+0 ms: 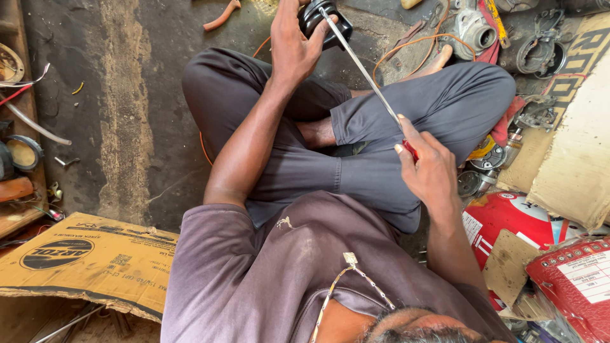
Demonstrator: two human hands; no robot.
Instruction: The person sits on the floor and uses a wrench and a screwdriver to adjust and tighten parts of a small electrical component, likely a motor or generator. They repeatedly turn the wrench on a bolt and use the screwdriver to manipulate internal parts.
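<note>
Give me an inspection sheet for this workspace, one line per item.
Surface: dark, stained floor; person sits cross-legged on it.
Job's things: black round part; long screwdriver, tip at the part.
Clutter: metal parts, flattened cardboard, red packaging.
Grippers: left hand grips the black part; right hand grips the screwdriver's handle.
Cables: orange wire on the floor.
Surroundings: wooden shelf with small items.
</note>
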